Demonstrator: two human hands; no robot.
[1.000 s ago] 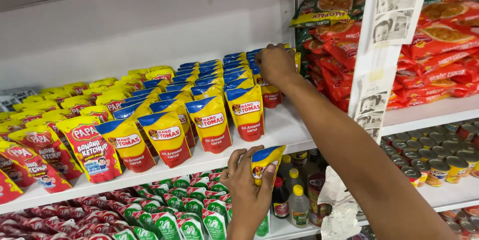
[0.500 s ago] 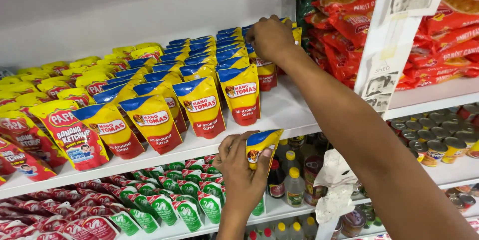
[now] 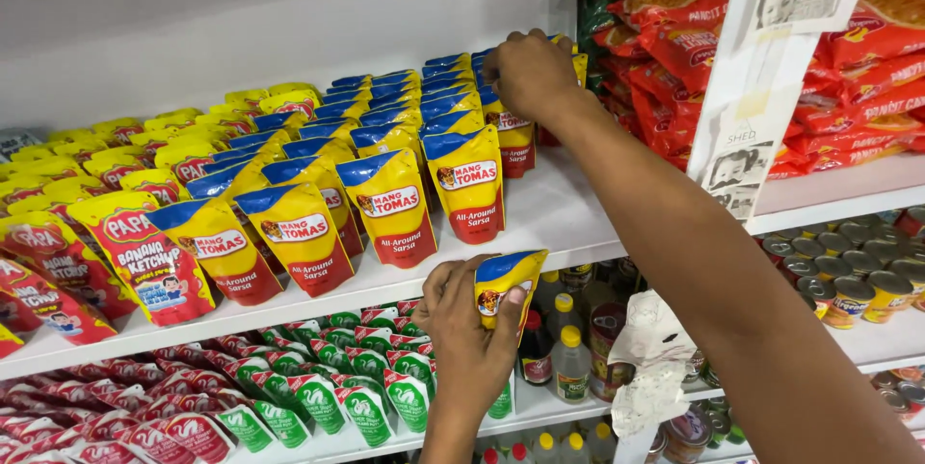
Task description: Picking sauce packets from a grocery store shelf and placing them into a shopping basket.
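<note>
My left hand [image 3: 468, 334] grips a yellow and blue sauce pouch [image 3: 505, 282] just below the white shelf's front edge [image 3: 289, 305]. My right hand [image 3: 528, 71] reaches over the shelf to the rightmost row of the same standing pouches [image 3: 467, 180], fingers curled on the top of a pouch at the back of that row. Several rows of these yellow and blue pouches [image 3: 299, 233] stand upright on the shelf, running front to back.
Yellow and red ketchup pouches [image 3: 140, 252] fill the shelf's left end. Red noodle packs [image 3: 848, 59] are stacked at the right, past a white post [image 3: 761, 69] with paper pictures. Green and red pouches [image 3: 318, 392], small bottles [image 3: 570, 363] and tins [image 3: 848, 281] sit below.
The view has shifted left and closer. My right hand stays at the back of the right pouch row, and my left hand still holds its pouch under the shelf edge.
</note>
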